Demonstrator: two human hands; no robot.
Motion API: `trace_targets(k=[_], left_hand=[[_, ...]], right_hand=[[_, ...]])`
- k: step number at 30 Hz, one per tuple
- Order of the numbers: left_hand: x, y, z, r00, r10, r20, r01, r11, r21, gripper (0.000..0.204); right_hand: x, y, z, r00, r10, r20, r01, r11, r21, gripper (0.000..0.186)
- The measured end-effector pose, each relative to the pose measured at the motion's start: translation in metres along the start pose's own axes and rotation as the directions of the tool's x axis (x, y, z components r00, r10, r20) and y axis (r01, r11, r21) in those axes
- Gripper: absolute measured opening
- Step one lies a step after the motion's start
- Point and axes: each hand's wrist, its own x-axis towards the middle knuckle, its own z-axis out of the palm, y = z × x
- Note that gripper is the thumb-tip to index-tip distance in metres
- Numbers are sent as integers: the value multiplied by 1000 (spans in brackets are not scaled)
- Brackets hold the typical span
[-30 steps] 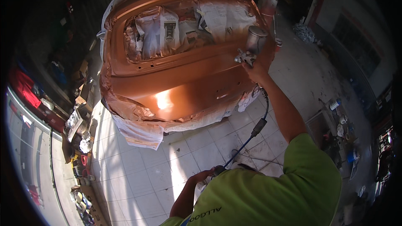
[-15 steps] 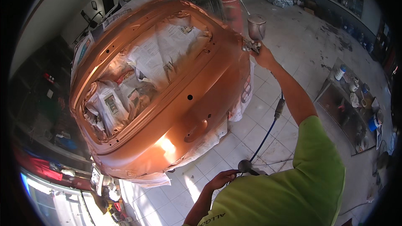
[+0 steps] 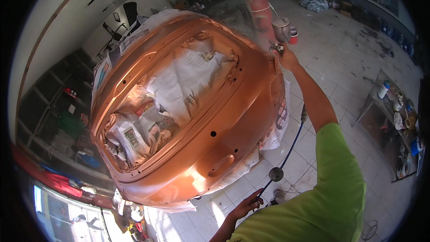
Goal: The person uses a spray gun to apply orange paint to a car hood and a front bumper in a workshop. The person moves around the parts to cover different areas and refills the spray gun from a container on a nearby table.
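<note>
Pale tiled floor [image 3: 331,80] spreads around the orange car [image 3: 233,107]; near its right edge, the right hand [image 3: 287,57] closes round the spray gun [image 3: 280,36], whose body sits within the curled fingers, its cup [image 3: 281,28] above them; lower down, the left hand's [image 3: 249,204] fingers curl, nearly closed, on the blue hose [image 3: 292,148]

Right hand [image 3: 288,59] out in front, fingers curled round a spray gun [image 3: 276,47], its metal cup [image 3: 281,28] riding just above the knuckles! Left of that hand, the orange car body [image 3: 251,101] fills the view, newspaper [image 3: 179,83] covering its window opening. Past the hand, a red pillar [image 3: 263,15]. Down low, the left hand [image 3: 250,205], fingertips at the blue hose [image 3: 291,149], a dark round fitting [image 3: 276,174] just above it. Well off to the right hand's right, a cluttered table [image 3: 374,127]!
</note>
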Motion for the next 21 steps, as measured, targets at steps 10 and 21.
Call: trace_targets(k=[10, 21], left_hand=[[-135, -117, -36, 962, -232, -146, 221, 971, -90, 48], [-374, -250, -43, 931, -260, -257, 195, 948, -252, 43]], right_hand=[[-195, -123, 30, 980, -174, 94, 157, 974, 164, 62], [-469, -358, 97, 917, -79, 391, -45, 953, 299, 48]])
